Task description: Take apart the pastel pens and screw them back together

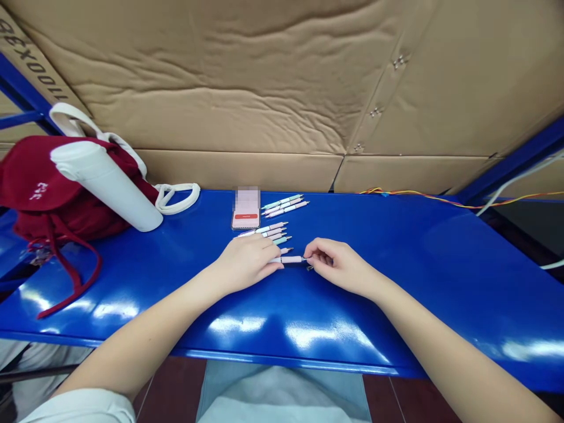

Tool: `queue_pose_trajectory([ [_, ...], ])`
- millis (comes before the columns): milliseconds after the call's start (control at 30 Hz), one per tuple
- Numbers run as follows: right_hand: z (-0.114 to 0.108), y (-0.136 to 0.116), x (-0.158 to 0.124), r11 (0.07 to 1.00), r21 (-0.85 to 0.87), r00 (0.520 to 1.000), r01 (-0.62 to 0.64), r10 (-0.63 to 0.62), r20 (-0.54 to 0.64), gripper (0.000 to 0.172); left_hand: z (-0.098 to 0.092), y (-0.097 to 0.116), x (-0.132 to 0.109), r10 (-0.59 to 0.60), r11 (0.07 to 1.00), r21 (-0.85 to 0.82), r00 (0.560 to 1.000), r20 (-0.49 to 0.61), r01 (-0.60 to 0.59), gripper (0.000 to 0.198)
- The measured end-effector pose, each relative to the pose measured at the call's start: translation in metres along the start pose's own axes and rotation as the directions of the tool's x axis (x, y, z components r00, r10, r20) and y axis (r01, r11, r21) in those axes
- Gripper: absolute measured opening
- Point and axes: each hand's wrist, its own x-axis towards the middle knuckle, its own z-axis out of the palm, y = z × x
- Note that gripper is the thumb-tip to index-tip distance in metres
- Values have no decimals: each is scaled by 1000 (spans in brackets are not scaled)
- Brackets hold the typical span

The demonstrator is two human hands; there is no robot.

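Note:
My left hand (pixel 249 262) grips a pale pink and white pen (pixel 291 259) by its left part, low over the blue table. My right hand (pixel 337 262) pinches the pen's right tip between thumb and finger. A small dark piece (pixel 309 268) shows just below those fingertips. Several pens (pixel 277 228) in white, pink and green lie just beyond my left hand, partly hidden by it. Farther back, another group of pens (pixel 286 205) lies side by side, to the right of a phone (pixel 246 208) with a lit screen.
At the left, a white bottle (pixel 108 185) leans against a dark red bag (pixel 66 188) with white straps (pixel 178 198). Brown cardboard (pixel 264 88) rises behind the blue table (pixel 418 264). Yellow and red wires (pixel 423 195) run along the back right, near a white cable (pixel 502 187).

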Motion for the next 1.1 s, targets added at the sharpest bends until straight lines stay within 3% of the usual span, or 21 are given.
queue_pose_trajectory([
  [233, 2, -3, -1, 995, 92, 999, -38, 36, 21, 7, -2, 2, 0, -3, 1000, 8, 1000, -1, 3, 25],
  [433, 2, -3, 0, 989, 147, 999, -31, 28, 22, 17, -1, 2, 0, 12, 1000, 10, 1000, 2, -12, 27],
  [567, -10, 3, -2, 999, -42, 999, 6, -4, 49, 33, -3, 0, 0, -26, 999, 20, 1000, -2, 26, 28],
  [800, -11, 9, 0, 963, -260, 977, 67, -10, 215, 9, -5, -4, 2, -75, 997, 19, 997, 11, 75, 28],
  [1100, -5, 6, 1, 985, -171, 997, 18, -30, -69, 6, -3, -3, 4, -53, 998, 22, 999, -4, 53, 27],
])
